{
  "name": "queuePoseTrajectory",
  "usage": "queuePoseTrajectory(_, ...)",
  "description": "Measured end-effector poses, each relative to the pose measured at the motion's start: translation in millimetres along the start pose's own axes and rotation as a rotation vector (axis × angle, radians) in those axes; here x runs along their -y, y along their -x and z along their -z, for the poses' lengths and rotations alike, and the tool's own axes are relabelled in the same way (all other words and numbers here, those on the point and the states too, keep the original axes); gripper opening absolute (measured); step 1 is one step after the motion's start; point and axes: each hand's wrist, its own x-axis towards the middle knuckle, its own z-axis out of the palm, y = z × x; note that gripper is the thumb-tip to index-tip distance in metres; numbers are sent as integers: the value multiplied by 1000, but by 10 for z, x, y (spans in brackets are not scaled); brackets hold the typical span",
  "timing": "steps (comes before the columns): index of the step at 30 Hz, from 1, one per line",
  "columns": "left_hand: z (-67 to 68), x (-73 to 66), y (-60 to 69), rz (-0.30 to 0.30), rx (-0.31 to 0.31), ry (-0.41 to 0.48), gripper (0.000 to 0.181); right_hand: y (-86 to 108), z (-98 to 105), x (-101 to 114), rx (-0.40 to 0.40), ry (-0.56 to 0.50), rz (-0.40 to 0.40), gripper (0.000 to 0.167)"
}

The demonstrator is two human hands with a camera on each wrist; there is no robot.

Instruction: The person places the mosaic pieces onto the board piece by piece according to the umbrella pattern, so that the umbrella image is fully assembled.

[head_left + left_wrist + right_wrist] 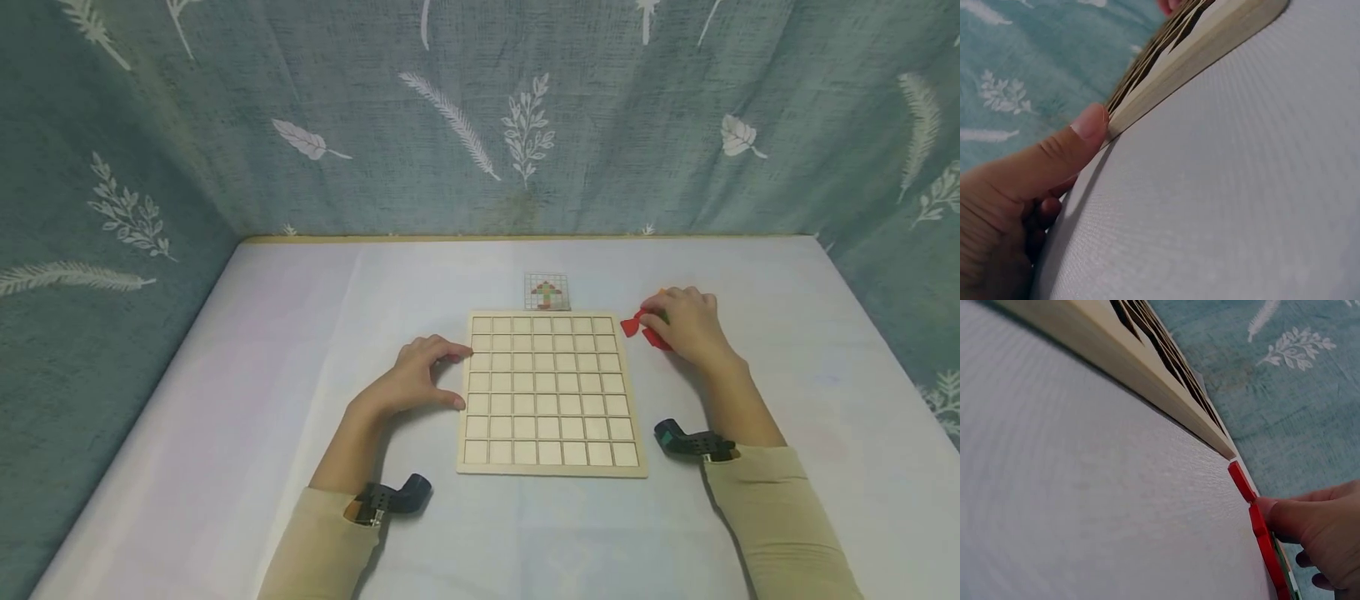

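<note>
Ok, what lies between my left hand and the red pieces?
The wooden grid board: the head view shows it between the left hand, at its left edge, and the red pieces, by its upper right side.

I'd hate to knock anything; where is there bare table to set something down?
The table is bare left of the left hand, right of the right hand and between the sleeves, nearer than the board. Crowded: beside the board's far right corner, with red pieces at the right hand, and its far edge, where a card lies.
</note>
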Motion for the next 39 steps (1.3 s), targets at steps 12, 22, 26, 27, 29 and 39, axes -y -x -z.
queuePoseTrajectory(12,22,-26,32,-4,-9,-5,74,62,148,183,2,-179,-34,30)
queuePoseTrajectory(22,-3,23,33,-64,-47,6,74,166,245,693,-21,-267,84,23)
queuePoseTrajectory(26,-1,6,33,-37,-24,16,74,163,213,837,3,-278,94,23)
queuePoseTrajectory(27,0,3,34,-29,-17,17,74,151,206,870,7,-273,101,23)
queuePoseTrajectory(29,0,1,33,-15,-7,20,74,121,194,932,28,-259,106,23)
queuePoseTrajectory(39,-10,4,19,2,-5,35,73,-83,75,1151,113,-199,152,26)
